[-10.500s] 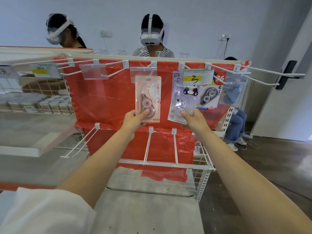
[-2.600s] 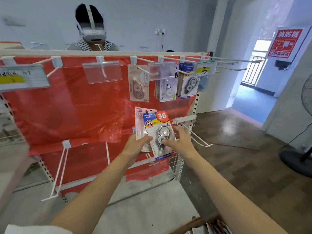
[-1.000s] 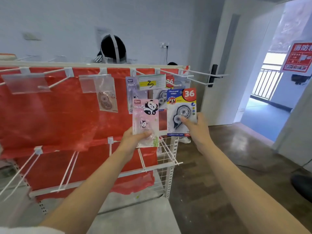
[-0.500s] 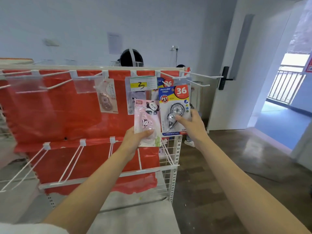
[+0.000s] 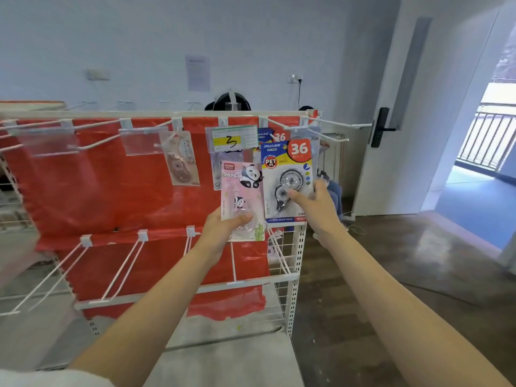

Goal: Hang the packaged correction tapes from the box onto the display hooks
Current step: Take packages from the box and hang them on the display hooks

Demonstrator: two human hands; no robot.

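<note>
Red-backed display rack (image 5: pixel 92 191) fills nine o'clock; left hand (image 5: pixel 220 230) pinches the pink panda pack (image 5: pixel 242 196), right hand (image 5: pixel 315 205) grips the blue correction-tape pack (image 5: pixel 287 177) at twelve.

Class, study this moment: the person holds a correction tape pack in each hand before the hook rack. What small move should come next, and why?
Probably lift the blue pack in the right hand up onto the hook where a matching "36" pack already hangs. It is raised just in front of that pack. The left hand holds the pink panda pack lower.
</note>
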